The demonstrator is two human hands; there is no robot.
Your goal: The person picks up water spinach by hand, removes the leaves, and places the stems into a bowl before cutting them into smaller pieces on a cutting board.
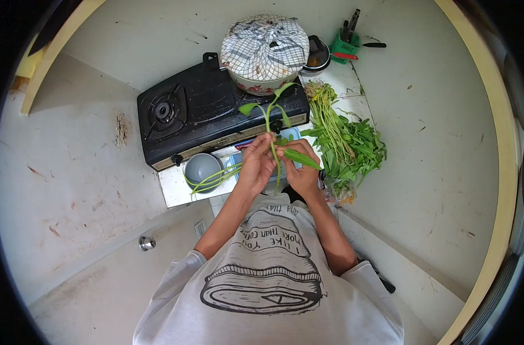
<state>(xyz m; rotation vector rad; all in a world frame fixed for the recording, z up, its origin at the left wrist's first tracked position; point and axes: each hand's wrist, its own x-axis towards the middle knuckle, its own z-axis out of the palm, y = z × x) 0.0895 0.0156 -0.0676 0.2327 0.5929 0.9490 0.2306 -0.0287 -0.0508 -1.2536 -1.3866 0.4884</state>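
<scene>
Closest to camera: grey printed shirt (262, 276) and two bare forearms. Beyond it, left hand (255, 164) and right hand (301, 169) close together, fingertips almost touching, both clamped on one leafy stem (269, 115). Stem held upright over a blue container (293, 133) at the counter edge, in front of black gas stove (210, 109). On the stove, a pot (265, 49) covered with checked cloth. Just left of the hands, grey bowl (201, 168) with long bare stalks (213, 178) beside it. To the right, pile of greens (345, 144), near the right hand but apart.
</scene>
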